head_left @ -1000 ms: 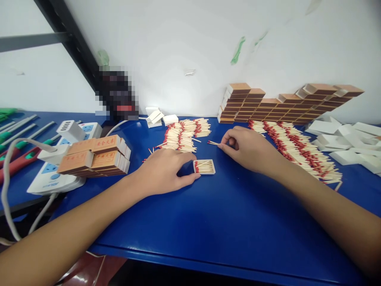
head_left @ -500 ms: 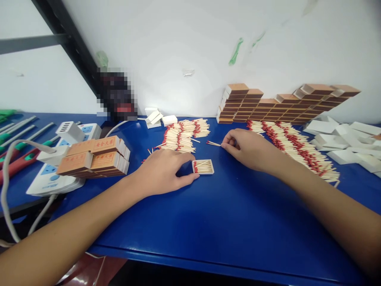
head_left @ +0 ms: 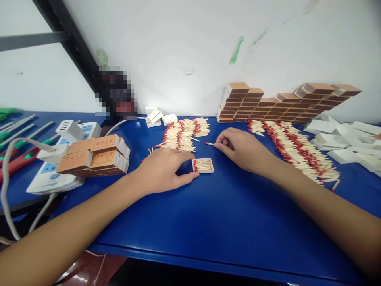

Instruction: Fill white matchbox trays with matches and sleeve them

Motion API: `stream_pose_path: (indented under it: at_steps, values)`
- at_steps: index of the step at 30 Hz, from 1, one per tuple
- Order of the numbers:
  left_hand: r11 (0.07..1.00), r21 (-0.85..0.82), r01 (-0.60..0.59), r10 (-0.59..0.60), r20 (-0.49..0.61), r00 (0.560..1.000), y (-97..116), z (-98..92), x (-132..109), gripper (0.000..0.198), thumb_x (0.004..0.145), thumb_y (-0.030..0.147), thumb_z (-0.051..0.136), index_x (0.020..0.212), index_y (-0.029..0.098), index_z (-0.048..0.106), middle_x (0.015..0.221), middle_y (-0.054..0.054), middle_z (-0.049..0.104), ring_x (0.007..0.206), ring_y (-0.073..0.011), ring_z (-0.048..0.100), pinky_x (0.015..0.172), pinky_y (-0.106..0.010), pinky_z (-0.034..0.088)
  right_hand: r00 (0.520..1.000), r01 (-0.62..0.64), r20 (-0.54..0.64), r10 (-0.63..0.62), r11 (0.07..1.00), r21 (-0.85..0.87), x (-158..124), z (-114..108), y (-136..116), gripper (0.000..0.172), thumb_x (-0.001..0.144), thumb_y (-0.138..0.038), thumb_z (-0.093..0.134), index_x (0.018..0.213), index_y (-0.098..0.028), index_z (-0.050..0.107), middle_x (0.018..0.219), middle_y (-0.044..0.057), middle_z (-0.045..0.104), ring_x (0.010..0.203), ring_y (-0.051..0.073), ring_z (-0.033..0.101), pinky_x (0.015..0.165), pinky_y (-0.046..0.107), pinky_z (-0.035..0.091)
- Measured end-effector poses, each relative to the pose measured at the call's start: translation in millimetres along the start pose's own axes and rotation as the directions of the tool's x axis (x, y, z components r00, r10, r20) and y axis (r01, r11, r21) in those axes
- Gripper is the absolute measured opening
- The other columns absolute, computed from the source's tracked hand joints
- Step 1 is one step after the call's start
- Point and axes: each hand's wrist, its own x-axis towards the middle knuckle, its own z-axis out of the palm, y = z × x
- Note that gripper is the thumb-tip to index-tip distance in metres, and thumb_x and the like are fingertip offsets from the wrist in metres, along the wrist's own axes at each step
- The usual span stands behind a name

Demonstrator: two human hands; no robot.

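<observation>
My left hand (head_left: 162, 171) lies low over the blue table and grips the left end of a small white matchbox tray (head_left: 206, 172) between thumb and fingers. Several red-headed matches lie inside the tray, heads to the left. To the right of the tray, my right hand (head_left: 238, 149) is closed in a pinch on a match (head_left: 210, 143), whose red head points left. Behind the tray spreads a pile of loose matches (head_left: 181, 135). A longer pile of matches (head_left: 297, 149) lies beyond my right forearm.
Stacked brown matchboxes (head_left: 268, 107) stand against the wall. White trays (head_left: 342, 135) are heaped at the right, others (head_left: 154, 116) at the back. On the left, orange matchboxes (head_left: 98, 155) rest by a power strip (head_left: 53, 180) with cables; green-and-red-handled tools (head_left: 26, 153) lie farther left.
My right hand has moved slightly left, toward the tray, with the match in its fingers. One match head shows at the fingertips where two showed before. My left hand stays at the tray.
</observation>
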Motion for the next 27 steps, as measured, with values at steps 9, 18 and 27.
stream_pose_path:
  at_steps: [9, 18, 27]
  values:
    - [1.0, 0.031, 0.002, -0.001, -0.044, 0.999, -3, 0.7, 0, 0.038, 0.095, 0.049, 0.063, 0.119, 0.022, 0.073, 0.074, -0.001, 0.069, 0.065, -0.017, 0.062, 0.062, -0.029, 0.038, 0.974, 0.223, 0.006, -0.225, 0.968, 0.113, -17, -14, -23, 0.016, 0.103, -0.033, 0.053, 0.094, -0.022, 0.06, 0.095, 0.006, 0.064, 0.08, 0.02, 0.059, 0.068, 0.032, 0.043]
    - [0.999, 0.038, -0.019, 0.021, -0.043, 0.999, -3, 0.7, 2, 0.036, 0.095, 0.048, 0.064, 0.117, 0.021, 0.074, 0.068, 0.001, 0.065, 0.063, -0.0165, 0.06, 0.061, -0.029, 0.036, 0.948, 0.304, 0.048, -0.315, 0.939, 0.158, -26, -11, -41, 0.015, 0.102, -0.029, 0.054, 0.093, -0.022, 0.064, 0.096, 0.006, 0.064, 0.077, 0.018, 0.059, 0.067, 0.031, 0.043]
    - [0.993, 0.107, 0.056, -0.024, -0.278, 0.96, -29, -31.7, 6, 0.033, 0.089, 0.043, 0.067, 0.106, 0.016, 0.076, 0.063, 0.001, 0.062, 0.057, -0.014, 0.054, 0.058, -0.028, 0.032, 0.972, 0.178, -0.168, -0.162, 0.98, 0.087, -24, 9, -46, 0.019, 0.1, -0.031, 0.059, 0.085, -0.02, 0.064, 0.081, 0.003, 0.061, 0.07, 0.017, 0.055, 0.065, 0.032, 0.04]
